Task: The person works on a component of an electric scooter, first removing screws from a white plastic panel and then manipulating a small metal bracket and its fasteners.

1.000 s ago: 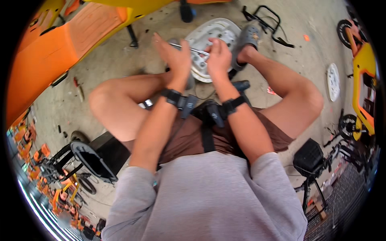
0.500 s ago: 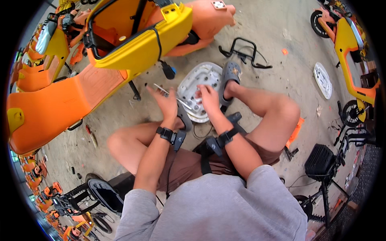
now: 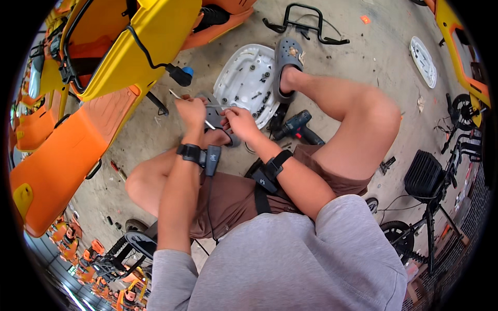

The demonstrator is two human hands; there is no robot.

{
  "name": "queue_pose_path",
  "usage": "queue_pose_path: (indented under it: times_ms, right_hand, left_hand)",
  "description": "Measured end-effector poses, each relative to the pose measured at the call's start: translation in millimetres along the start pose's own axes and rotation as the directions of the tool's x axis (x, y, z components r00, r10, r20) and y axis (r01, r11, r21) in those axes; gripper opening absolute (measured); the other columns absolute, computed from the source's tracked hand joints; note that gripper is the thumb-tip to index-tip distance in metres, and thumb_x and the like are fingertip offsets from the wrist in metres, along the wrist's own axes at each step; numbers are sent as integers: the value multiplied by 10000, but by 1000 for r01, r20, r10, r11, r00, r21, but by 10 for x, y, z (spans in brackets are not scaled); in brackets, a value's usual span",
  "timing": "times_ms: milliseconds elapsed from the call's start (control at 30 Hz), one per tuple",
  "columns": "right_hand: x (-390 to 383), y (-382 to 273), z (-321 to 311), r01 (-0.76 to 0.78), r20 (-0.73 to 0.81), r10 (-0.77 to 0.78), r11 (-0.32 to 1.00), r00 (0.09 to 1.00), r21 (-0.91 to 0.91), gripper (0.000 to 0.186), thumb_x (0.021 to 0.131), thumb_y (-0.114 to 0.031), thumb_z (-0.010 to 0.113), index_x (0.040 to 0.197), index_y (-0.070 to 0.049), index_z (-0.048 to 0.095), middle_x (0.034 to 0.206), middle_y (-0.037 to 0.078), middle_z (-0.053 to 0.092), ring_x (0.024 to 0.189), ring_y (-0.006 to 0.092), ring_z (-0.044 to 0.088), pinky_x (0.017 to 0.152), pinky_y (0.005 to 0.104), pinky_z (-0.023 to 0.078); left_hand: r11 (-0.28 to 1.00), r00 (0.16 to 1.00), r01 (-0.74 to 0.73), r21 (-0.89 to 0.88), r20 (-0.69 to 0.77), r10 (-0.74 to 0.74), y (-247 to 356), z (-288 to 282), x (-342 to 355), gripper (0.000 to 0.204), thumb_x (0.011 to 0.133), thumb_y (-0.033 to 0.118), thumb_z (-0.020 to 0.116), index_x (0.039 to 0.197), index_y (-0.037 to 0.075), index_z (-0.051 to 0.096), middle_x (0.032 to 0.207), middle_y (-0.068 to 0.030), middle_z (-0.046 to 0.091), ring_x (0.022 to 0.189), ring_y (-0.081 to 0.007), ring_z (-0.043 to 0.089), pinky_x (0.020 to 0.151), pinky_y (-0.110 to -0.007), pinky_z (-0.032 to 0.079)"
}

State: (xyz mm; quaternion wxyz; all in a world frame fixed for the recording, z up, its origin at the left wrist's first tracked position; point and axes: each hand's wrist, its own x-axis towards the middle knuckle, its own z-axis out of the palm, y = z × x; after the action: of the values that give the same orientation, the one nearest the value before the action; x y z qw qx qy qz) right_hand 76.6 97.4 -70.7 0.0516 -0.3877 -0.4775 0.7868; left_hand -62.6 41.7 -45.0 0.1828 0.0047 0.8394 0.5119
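The left hand is closed around a slim, pale metal rod that juts out at both ends of the fist. Just to its right, the right hand pinches a thin grey metal shaft (whether shaft and rod join, I cannot tell). Farther off lies a white, rounded, shallow panel holding small dark pieces; nearer, on the right, lies a black-and-teal pistol-shaped power drill.

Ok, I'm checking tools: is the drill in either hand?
No, the drill lies on the floor, apart from the left hand and the right hand.
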Motion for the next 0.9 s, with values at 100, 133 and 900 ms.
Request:
queue_pose_path:
  times_ms: [100,133,900]
  right_hand:
    - [171,201,-302,-145,-94,158,980,983,136,285,900,-214,543,990,39,638,726,113,642,629,179,629,598,296,503]
    - [266,315,-400,-164,-167,172,984,971,63,287,903,-218,545,999,34,644,761,113,656,628,190,636,555,317,498]
    - [-2934,-1155,-2369,531,-562,-337,817,756,224,208,949,-147,522,1047,-6,640,713,42,621,596,114,596,557,270,511]
  left_hand:
    - [999,994,-25,48,103,20,121,-67,38,231,832,-51,435,1054,-75,376,856,-239,641,728,-285,683,513,-372,572]
    - [997,992,-54,62,116,46,98,-140,33,236,833,-39,463,1052,-53,377,831,-228,644,714,-270,684,495,-353,554]
    - [919,779,240,-313,627,10,889,-1280,-1253,270,934,94,568,1189,34,501,816,-59,582,528,-103,484,425,-203,361]
